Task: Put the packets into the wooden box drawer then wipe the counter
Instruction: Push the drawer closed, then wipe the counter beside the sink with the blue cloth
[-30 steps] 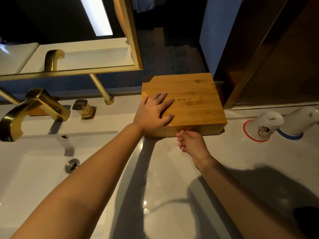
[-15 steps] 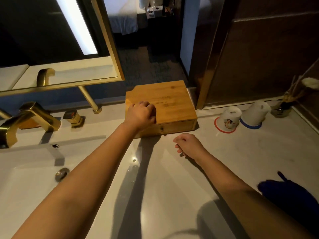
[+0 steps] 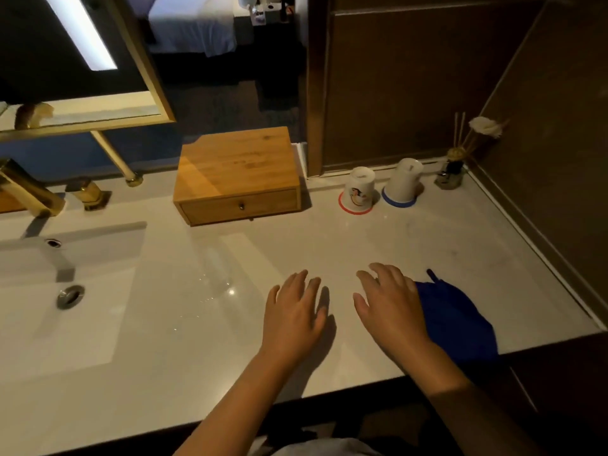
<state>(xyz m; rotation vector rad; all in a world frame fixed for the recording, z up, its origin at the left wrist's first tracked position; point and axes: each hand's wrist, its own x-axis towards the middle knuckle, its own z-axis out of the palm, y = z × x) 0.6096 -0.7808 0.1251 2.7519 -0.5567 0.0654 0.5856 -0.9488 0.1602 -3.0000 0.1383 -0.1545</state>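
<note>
The wooden box (image 3: 235,162) stands at the back of the white counter (image 3: 296,245), its drawer (image 3: 240,207) pushed in flush with a small knob at the front. No packets are visible. My left hand (image 3: 292,315) hovers over the counter near the front edge, fingers spread and empty. My right hand (image 3: 388,307) is beside it, fingers apart, its outer edge over the left side of a dark blue cloth (image 3: 457,320) lying at the counter's front right.
A sink basin (image 3: 65,291) with a gold tap (image 3: 29,192) fills the left. Two upturned cups (image 3: 358,190) (image 3: 403,181) and a reed diffuser (image 3: 452,172) stand at the back right. A dark wall (image 3: 543,159) borders the right side; a gold-framed mirror (image 3: 158,77) hangs at back left.
Both hands have left the wooden box and drawn back toward the counter's front edge. The drawer is shut. The view has pulled back and shifted right, showing the blue cloth.
</note>
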